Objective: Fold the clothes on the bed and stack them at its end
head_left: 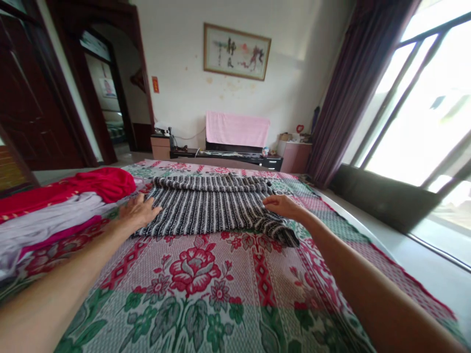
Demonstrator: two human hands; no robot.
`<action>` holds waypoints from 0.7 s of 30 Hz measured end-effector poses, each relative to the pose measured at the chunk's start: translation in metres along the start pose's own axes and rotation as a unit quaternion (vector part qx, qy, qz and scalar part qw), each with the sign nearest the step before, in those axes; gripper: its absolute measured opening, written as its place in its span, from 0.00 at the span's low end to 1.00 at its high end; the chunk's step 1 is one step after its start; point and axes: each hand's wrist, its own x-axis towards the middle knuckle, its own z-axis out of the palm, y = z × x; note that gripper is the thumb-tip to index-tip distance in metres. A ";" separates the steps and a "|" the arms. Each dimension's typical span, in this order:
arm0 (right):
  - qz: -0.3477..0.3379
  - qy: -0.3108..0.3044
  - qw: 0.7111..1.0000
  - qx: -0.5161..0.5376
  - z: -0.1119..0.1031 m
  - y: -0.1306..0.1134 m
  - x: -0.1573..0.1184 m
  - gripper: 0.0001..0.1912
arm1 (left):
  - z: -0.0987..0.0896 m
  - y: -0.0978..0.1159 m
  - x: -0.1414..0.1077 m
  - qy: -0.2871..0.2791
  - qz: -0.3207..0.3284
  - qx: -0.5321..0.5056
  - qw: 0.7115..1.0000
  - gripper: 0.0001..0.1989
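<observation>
A black-and-white striped knit garment (206, 208) lies flat on the bed, its far edge turned over in a thick fold. One sleeve-like end juts out toward me at its near right corner. My left hand (139, 212) rests at the garment's left edge, fingers spread. Over the right edge is my right hand (281, 205), its fingers stretched out toward the knit; whether it touches the fabric I cannot tell. Neither hand has cloth gripped in it.
A flowered bedspread (195, 299) covers the bed. To the left lie a red cloth (106, 184) and a pale garment (55, 215). Beyond the bed stands a low black cabinet (235, 159) with a pink towel (237, 128) above it. A purple curtain (346, 93) hangs by the window.
</observation>
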 end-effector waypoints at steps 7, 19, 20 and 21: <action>-0.004 -0.086 0.996 -0.011 0.001 -0.029 -0.032 0.13 | -0.011 0.036 -0.038 -0.054 0.194 -0.029 0.979 0.31; -0.138 -0.077 0.978 -0.135 0.031 -0.031 -0.069 0.18 | 0.012 0.025 -0.073 0.069 0.202 -0.079 0.974 0.27; -0.137 -0.067 0.979 -0.137 0.034 -0.030 -0.069 0.18 | 0.012 0.026 -0.074 0.087 0.215 -0.088 0.969 0.26; -0.132 -0.061 0.980 -0.139 0.036 -0.030 -0.068 0.19 | 0.011 0.026 -0.075 0.103 0.232 -0.097 0.962 0.25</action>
